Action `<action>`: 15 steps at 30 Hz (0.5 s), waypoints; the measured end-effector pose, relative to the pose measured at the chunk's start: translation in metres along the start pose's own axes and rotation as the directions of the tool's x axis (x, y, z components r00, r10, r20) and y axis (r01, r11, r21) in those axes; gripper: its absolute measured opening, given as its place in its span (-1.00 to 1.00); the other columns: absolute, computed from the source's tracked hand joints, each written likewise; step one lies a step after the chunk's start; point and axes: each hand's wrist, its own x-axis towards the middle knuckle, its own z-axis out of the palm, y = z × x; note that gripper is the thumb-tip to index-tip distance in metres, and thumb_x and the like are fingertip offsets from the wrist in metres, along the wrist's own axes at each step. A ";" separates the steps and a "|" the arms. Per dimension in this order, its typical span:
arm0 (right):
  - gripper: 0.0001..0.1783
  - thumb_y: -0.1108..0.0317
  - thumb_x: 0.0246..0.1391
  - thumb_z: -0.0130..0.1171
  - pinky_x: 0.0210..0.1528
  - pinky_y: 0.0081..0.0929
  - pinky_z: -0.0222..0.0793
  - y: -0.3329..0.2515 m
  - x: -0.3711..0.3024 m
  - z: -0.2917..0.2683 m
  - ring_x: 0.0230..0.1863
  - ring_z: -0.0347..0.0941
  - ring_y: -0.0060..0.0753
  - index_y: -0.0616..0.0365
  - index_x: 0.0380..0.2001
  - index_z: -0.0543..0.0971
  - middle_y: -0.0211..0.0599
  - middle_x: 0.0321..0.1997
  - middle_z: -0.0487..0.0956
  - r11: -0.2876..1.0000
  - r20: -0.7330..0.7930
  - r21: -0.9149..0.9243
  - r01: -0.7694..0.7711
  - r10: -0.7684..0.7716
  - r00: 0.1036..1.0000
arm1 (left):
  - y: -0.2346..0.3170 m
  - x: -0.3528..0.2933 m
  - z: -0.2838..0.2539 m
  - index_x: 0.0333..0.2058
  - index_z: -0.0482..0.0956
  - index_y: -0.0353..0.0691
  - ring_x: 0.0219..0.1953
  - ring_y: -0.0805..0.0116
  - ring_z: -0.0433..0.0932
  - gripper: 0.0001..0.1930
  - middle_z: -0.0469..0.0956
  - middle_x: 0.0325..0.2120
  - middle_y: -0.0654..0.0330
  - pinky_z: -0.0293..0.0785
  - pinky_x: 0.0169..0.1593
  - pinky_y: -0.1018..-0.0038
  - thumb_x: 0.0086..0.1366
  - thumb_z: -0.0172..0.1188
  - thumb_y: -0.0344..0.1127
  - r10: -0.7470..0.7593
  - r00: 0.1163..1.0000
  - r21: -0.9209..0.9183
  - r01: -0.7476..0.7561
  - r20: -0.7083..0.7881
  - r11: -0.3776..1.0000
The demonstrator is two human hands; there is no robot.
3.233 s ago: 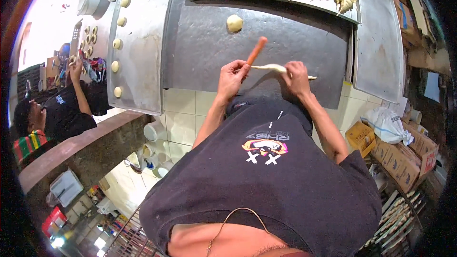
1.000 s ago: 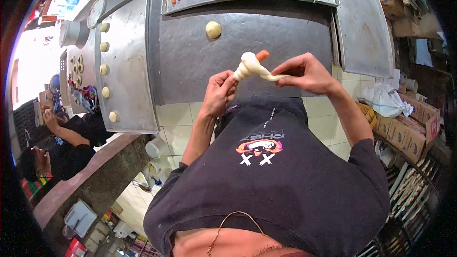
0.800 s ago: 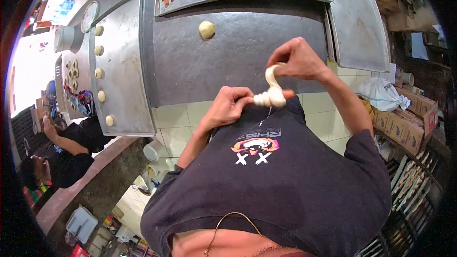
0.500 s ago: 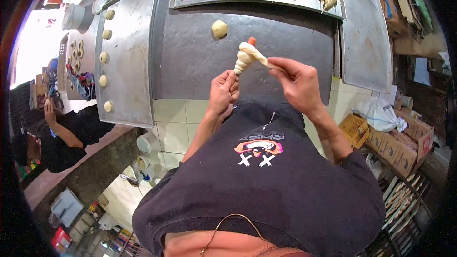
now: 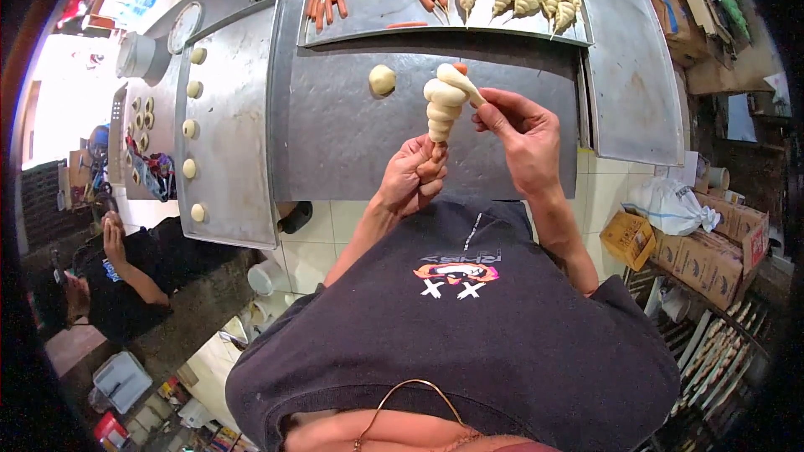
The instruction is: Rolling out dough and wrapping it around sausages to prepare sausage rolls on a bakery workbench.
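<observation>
In front of my chest, my left hand [image 5: 410, 174] is closed around the lower end of a sausage on a stick, which stands upright with dough coiled about it. The pale dough coils [image 5: 444, 113] widen toward the top, where only the orange sausage tip [image 5: 460, 69] shows. My right hand [image 5: 528, 142] pinches the loose end of the dough strip [image 5: 474, 95], pulled taut down from the top coil. Beyond my hands, a round dough ball [image 5: 382, 79] lies on the dark grey worktop [image 5: 335, 142].
A tray [image 5: 377, 32] at the back bears skewered sausages [image 5: 335, 2], dough-wrapped ones [image 5: 528, 5] and dough pieces. Several dough balls [image 5: 190, 128] line the left tray [image 5: 239, 117]. Another metal tray [image 5: 636, 92] stands right. A person [image 5: 126, 255] works at far left; cardboard boxes [image 5: 703, 259] sit right.
The dough strip now winds higher, covering more of the sausage, and its loose end is shorter. The sausage has turned more upright. My view has shifted slightly, showing more of the back tray.
</observation>
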 end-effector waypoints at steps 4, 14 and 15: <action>-0.81 0.40 0.12 0.35 -0.34 -0.63 0.50 0.014 -0.002 0.008 -0.42 0.56 -0.60 0.31 -0.26 0.68 -0.32 -0.38 0.68 0.985 0.002 0.142 -0.101 0.102 0.995 | -0.001 0.004 -0.001 -0.35 0.34 -0.16 -0.72 0.68 -0.02 -0.76 0.08 -0.70 0.47 -0.13 -0.70 0.65 0.51 -0.06 -0.19 -0.057 0.997 -0.097 0.062 0.046 0.993; -0.81 0.39 0.10 0.37 -0.31 -0.66 0.45 0.046 -0.009 0.015 -0.40 0.52 -0.65 0.31 -0.29 0.70 -0.34 -0.42 0.68 0.993 -0.126 -0.111 0.032 -0.046 0.991 | -0.004 0.014 0.031 -0.16 0.54 -0.36 -0.53 0.64 0.28 -0.86 0.35 -0.51 0.37 0.25 -0.48 0.64 0.42 0.03 -0.46 0.417 0.870 0.772 -0.068 -0.265 0.633; -0.81 0.39 0.10 0.37 -0.31 -0.66 0.45 0.045 -0.007 0.017 -0.40 0.52 -0.65 0.31 -0.29 0.70 -0.34 -0.42 0.68 0.994 -0.119 -0.110 0.028 -0.041 0.992 | -0.009 0.015 0.029 -0.16 0.54 -0.36 -0.53 0.64 0.28 -0.86 0.35 -0.51 0.37 0.25 -0.48 0.64 0.42 0.03 -0.46 0.421 0.866 0.770 -0.067 -0.270 0.634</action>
